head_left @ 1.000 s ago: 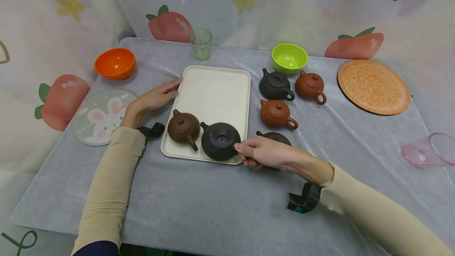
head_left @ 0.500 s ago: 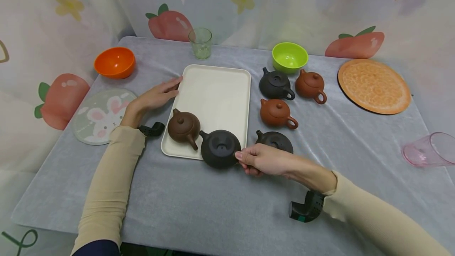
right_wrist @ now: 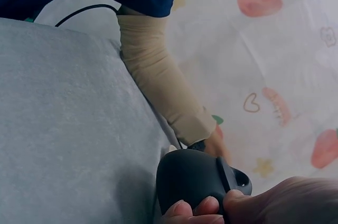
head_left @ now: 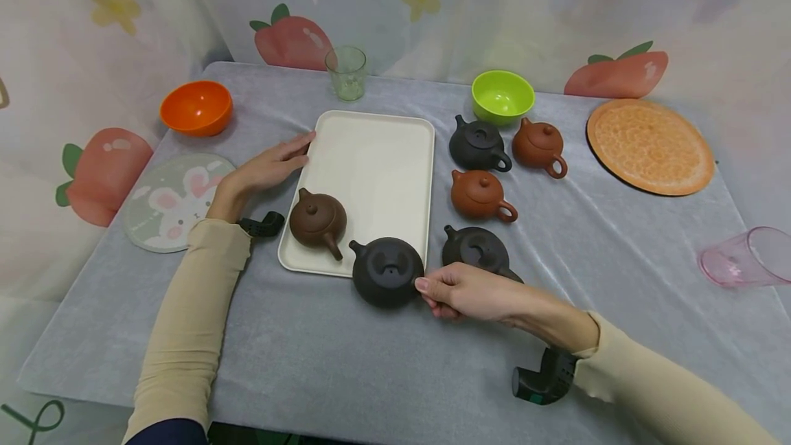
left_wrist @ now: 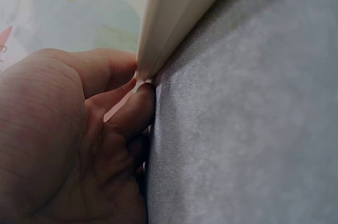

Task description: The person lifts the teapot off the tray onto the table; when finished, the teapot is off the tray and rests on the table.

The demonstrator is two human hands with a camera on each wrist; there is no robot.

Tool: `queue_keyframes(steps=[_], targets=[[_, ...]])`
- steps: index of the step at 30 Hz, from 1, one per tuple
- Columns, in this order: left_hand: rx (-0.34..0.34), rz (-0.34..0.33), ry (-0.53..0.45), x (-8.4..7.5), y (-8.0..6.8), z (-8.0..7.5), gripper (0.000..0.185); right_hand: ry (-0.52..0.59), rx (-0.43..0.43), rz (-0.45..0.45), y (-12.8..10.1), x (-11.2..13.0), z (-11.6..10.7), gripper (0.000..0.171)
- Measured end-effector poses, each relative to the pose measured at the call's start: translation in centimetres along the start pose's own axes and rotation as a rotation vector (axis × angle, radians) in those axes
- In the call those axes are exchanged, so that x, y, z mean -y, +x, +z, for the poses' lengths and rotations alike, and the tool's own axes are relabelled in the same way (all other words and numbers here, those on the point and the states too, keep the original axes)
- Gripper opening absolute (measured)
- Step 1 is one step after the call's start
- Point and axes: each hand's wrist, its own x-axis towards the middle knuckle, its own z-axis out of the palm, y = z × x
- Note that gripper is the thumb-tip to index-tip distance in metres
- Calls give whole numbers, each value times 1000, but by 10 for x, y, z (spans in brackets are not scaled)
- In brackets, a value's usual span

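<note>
My right hand [head_left: 466, 292] pinches the handle of a black teapot [head_left: 387, 272], its spout pointing left. The pot overlaps the front edge of a cream tray [head_left: 377, 170] in the head view. In the right wrist view, the held teapot [right_wrist: 190, 179] throws a shadow on the cloth. My left hand [head_left: 268, 167] holds the tray's left rim; in the left wrist view its fingertips meet at the rim [left_wrist: 158, 28]. A brown teapot [head_left: 318, 220] stands at the tray's front left. Another black teapot [head_left: 472, 247] stands right of the tray, partly hidden by my right hand.
Beyond it stand an orange-brown teapot [head_left: 477, 194], a black teapot [head_left: 477, 146] and another orange-brown one [head_left: 536, 144]. A green bowl [head_left: 503, 98], green glass [head_left: 346, 74] and orange bowl [head_left: 196, 108] line the back. A rabbit mat [head_left: 176, 204], round tan mat [head_left: 649, 146] and pink glass [head_left: 738, 259] flank them.
My right hand has drawn the held black teapot toward the front, from over the tray to its front edge. More of the black teapot beside it shows now. The left hand stays on the rim.
</note>
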Motion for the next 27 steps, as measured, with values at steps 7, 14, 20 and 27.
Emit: queue_keyframes(steps=[7,14,20,27], targets=[[1,-22,26,2,1,0,59,-11,7,-2,-7,-4,3,44],[7,-24,29,1,1,0,59,-11,15,-14,-12,-9,6,43],[12,-30,28,2,1,-1,59,-10,15,-24,-18,-14,8,43],[7,-37,34,1,1,-2,59,12,20,-42,-25,-21,9,42]])
